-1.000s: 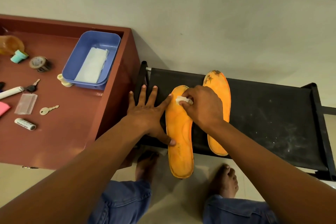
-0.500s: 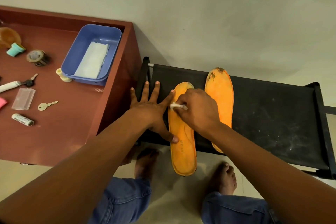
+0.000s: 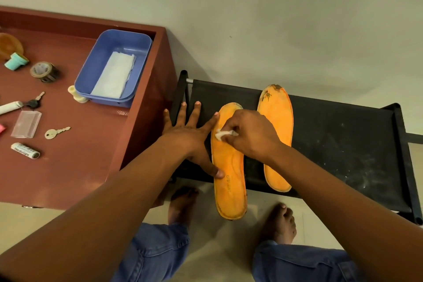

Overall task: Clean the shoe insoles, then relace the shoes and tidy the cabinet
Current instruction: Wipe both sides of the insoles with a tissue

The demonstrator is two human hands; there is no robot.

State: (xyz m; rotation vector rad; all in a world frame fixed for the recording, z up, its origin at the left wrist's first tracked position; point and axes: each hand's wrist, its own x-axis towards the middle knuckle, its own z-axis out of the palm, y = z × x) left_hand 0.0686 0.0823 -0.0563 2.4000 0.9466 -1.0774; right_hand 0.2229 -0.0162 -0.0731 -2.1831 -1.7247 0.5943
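Observation:
Two orange insoles lie on a black fabric rack shelf. The left insole overhangs the shelf's front edge. The right insole has dark stains at its toe. My right hand pinches a small white wipe against the left insole's upper part. My left hand lies flat with fingers spread on the shelf, its thumb and index finger pressing the left insole's edge.
A red-brown cabinet top at left carries a blue tub with a white cloth, a tape roll, keys, a battery and a clear case. My bare feet and jeans are below.
My right hand has slid the wipe down and leftward on the left insole, from near its toe toward the middle. My left hand keeps its place.

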